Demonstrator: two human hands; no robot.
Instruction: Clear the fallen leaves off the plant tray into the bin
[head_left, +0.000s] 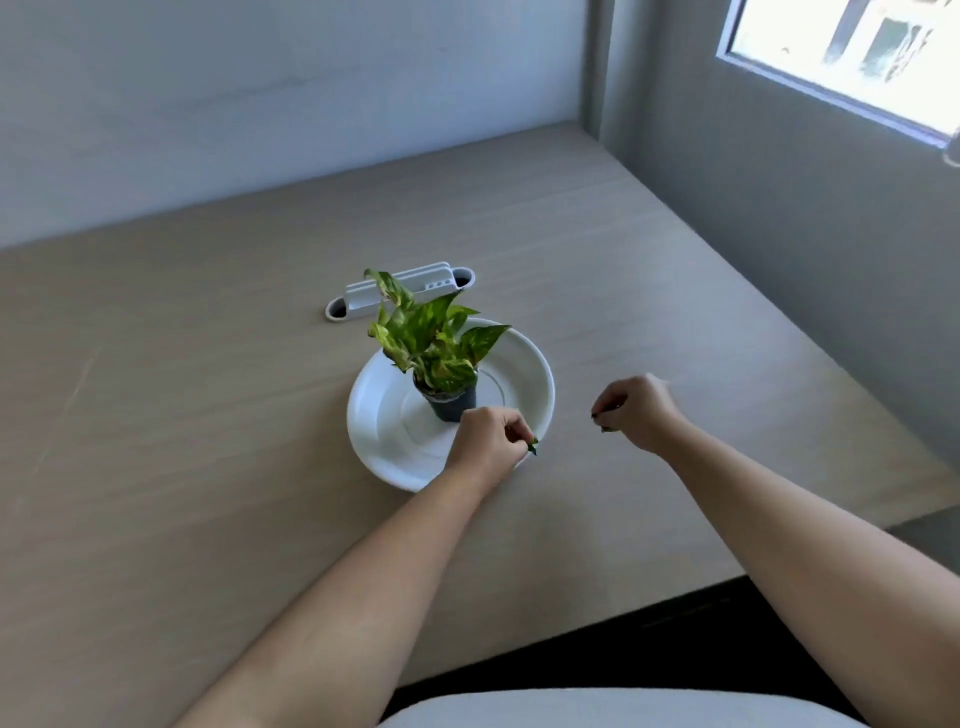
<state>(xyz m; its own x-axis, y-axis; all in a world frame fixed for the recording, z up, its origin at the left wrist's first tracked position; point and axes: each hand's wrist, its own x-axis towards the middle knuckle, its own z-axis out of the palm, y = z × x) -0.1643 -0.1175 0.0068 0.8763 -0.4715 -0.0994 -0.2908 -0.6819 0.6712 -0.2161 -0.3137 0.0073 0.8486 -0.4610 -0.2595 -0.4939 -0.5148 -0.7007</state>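
A round white plant tray (535, 374) sits mid-table with a small dark pot (453, 404) holding a green variegated plant (428, 338). My left hand (488, 439) hovers over the tray's near right rim, its fingers curled and pinching a small green leaf (532, 446). To the right of the tray, above the bare table, my right hand (636, 410) is curled round dark green leaf bits (605, 427) that stick out below its fingers. No bin is in view.
A white cable-port fitting (400, 292) is set into the wooden table (208, 415) just behind the plant. Walls close the far and right sides, with a window (852, 47) at top right. The table's near edge runs past my right forearm.
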